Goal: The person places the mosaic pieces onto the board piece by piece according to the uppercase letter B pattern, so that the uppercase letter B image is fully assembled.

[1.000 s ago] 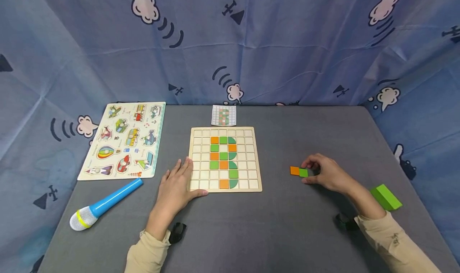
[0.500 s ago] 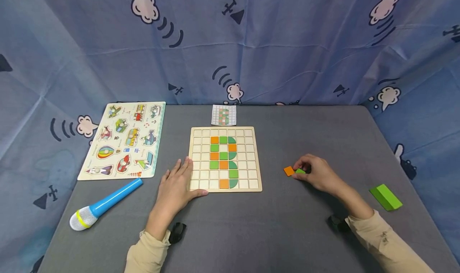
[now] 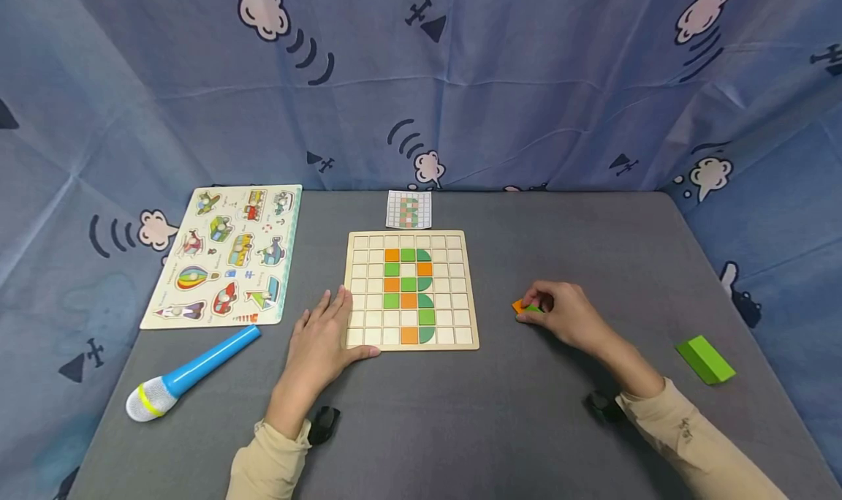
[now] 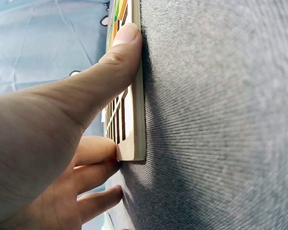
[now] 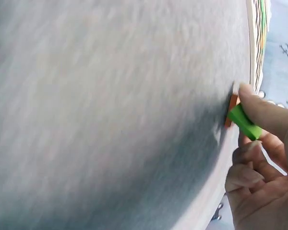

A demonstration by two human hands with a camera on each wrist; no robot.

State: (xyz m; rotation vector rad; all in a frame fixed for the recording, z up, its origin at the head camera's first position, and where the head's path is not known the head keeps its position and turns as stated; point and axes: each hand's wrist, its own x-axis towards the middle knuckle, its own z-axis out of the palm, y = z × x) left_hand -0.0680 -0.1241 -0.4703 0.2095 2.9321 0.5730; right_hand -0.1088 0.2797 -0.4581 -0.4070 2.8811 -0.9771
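Observation:
A wooden grid board [image 3: 454, 283] lies on the table with green and orange squares and green rounded pieces set in its middle columns. My left hand [image 3: 319, 346] rests at its lower left corner. The left wrist view has the thumb [image 4: 120, 52] on the front edge and the other fingers along the side. To the right of the board, my right hand [image 3: 569, 315] pinches a small green square tile [image 5: 245, 122], tilted between thumb and fingers. An orange square tile [image 3: 518, 307] is just at the fingertips, partly covered by them; whether it is gripped too I cannot tell.
A pattern card [image 3: 408, 209] lies behind the board. At left are a picture puzzle board [image 3: 224, 259] and a blue toy microphone [image 3: 210, 361]. A green block [image 3: 706, 360] sits at the right. A patterned blue cloth [image 3: 526, 83] hangs behind the table.
My right hand has moved left toward the board, bringing the green and orange tiles along. The green tile has come between the fingers. My left hand has stayed in place.

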